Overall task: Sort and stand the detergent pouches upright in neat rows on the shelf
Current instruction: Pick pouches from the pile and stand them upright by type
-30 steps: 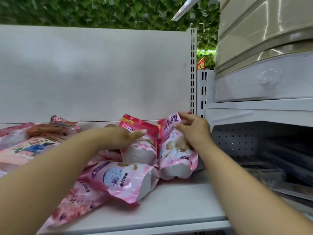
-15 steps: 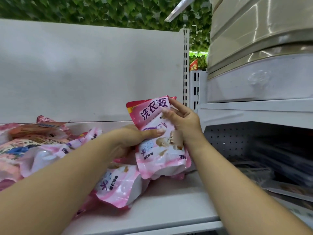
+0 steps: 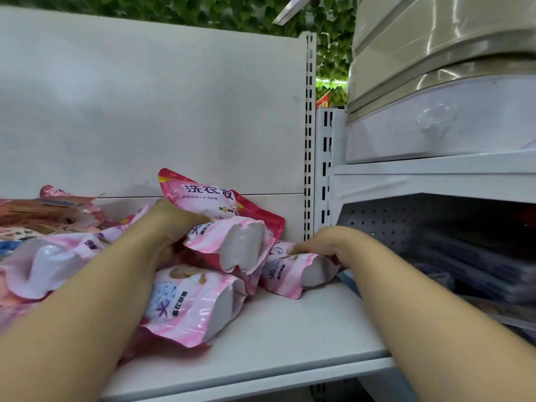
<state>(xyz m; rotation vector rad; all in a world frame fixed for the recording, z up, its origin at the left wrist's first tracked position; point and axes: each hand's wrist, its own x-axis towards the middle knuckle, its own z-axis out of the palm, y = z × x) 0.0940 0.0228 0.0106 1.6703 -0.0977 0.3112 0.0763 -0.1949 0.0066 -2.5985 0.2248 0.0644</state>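
Several pink detergent pouches lie in a jumble on the white shelf (image 3: 290,329). My left hand (image 3: 171,224) grips a pink pouch (image 3: 220,221) that leans back against the shelf's rear wall, its white bottom facing me. My right hand (image 3: 327,242) holds a smaller pink pouch (image 3: 293,268) lying on its side at the shelf's right end, fingers curled over its top. Another pouch (image 3: 191,303) lies flat in front, under my left forearm. More pouches (image 3: 49,256) are heaped at the left.
A white back panel (image 3: 145,111) closes the shelf behind. A slotted upright (image 3: 309,140) marks its right end. Beyond it, stacked plastic drawers (image 3: 441,97) sit on a neighbouring shelf (image 3: 435,172), with dark goods below. Bare shelf surface shows at the front right.
The pouch both hands held up has come down. My left hand now grips a leaning pouch, and my right hand has dropped to a pouch lying at the shelf's right end.
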